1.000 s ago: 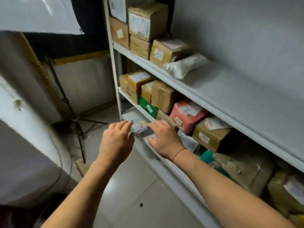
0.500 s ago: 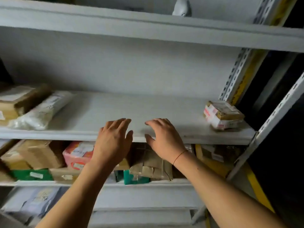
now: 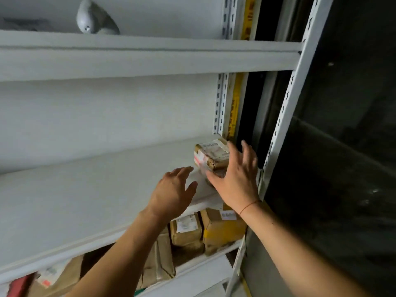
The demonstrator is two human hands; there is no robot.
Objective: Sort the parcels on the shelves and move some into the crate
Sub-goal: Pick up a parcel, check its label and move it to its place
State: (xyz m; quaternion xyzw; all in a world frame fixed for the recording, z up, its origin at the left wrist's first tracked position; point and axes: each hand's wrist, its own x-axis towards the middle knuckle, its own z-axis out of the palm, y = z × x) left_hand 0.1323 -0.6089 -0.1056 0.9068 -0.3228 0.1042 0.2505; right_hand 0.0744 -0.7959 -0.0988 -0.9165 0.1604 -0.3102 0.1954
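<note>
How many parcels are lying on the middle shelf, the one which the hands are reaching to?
1. A small taped parcel sits at the right end of the middle shelf, by the upright; the right hand touches it. The hand may hide something behind.

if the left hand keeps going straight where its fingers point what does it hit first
Most likely the small taped parcel at the right end of the shelf. The left hand points up and right toward it with open fingers and bare shelf between. The right hand already touches that parcel. Depth is uncertain.
</note>
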